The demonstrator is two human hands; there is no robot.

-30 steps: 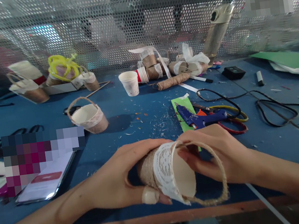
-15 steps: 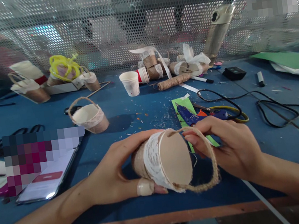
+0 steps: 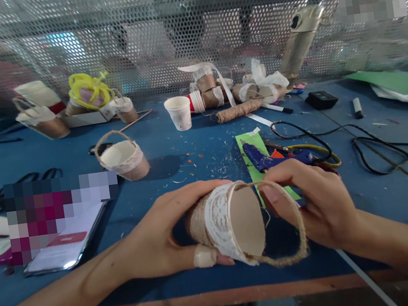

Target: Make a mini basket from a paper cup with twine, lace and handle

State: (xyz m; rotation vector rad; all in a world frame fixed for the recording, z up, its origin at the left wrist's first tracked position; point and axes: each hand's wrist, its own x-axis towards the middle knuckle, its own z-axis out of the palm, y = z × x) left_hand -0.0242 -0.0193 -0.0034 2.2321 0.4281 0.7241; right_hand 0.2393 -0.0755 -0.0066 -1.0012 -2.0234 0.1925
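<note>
A small paper-cup basket (image 3: pixel 222 220), wrapped in brown twine with a white lace band, lies tilted with its mouth toward the right. My left hand (image 3: pixel 161 229) is wrapped round its body, thumb below and fingers above; the thumb wears a beige bandage. From the rim arches a braided twine handle (image 3: pixel 302 240). My right hand (image 3: pixel 316 203) pinches the upper part of that handle between thumb and fingers. Just behind the right hand, a blue hot glue gun (image 3: pixel 260 155) rests on a green paper strip (image 3: pixel 255 176).
A finished-looking little basket (image 3: pixel 130 160) stands behind my left hand, near a phone (image 3: pixel 62 247). Farther back are a white paper cup (image 3: pixel 179 113), a twine roll (image 3: pixel 239 111) and several wrapped cups. Black cable (image 3: pixel 362 152) snakes across the right side. A perforated metal screen (image 3: pixel 137 46) closes the back.
The basket and my left hand have shifted slightly right, and the basket's mouth has turned a little further to the right. My right hand still pinches the handle.
</note>
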